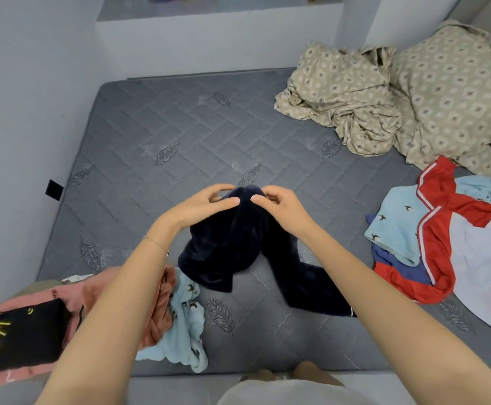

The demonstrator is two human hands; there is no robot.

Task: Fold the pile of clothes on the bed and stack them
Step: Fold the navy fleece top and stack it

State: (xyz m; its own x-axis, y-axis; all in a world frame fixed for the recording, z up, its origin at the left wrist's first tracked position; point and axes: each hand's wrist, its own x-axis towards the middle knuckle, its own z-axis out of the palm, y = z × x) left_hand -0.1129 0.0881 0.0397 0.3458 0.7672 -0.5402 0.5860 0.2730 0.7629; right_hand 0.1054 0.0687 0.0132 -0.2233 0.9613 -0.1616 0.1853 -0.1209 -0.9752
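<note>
— What've you got?
— L hand & R hand close together, both pinching the top of the navy fleece. It's held up, tail resting on the mattress.
— Handles how?
— Soft, floppy, prob. light. I'd grip an edge's corners.

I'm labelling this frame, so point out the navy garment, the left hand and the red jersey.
navy garment (223, 252), head view, hanging fold
left hand (201, 203), head view, back of hand
red jersey (472, 206), head view, red upper panel
</note>
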